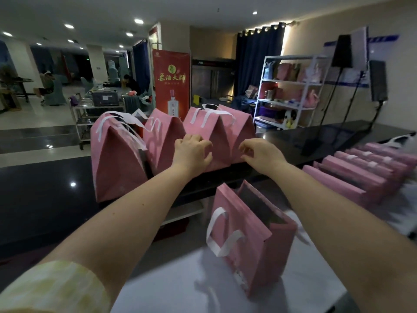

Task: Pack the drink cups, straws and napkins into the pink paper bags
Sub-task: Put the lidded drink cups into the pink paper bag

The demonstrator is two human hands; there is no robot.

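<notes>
Placement of the closed pink paper bag (211, 132) with white ribbon handles is judged to be the step in hand. The bag stands third in a row of four such bags on the black glossy counter (316, 136), its top folded to a ridge. To do this well, steady both side faces low down, keep the base flat on the counter, align the bag with its neighbours, and avoid crushing the folded top.

Left hand (191, 152) lies on the bag's left face, fingers bent and slightly spread against the paper; whether they pinch it cannot be told. Right hand (261, 154) hovers just beside the lower right corner of the last bag in the row, fingers loosely curled and close together, holding nothing.

Nearer the person, an open pink paper bag (252, 251) stands tilted on the white table (180, 288), its contents not visible. Flat pink paper bags (352, 177) lie stacked in a row at the right. No cups, straws or napkins show
</notes>
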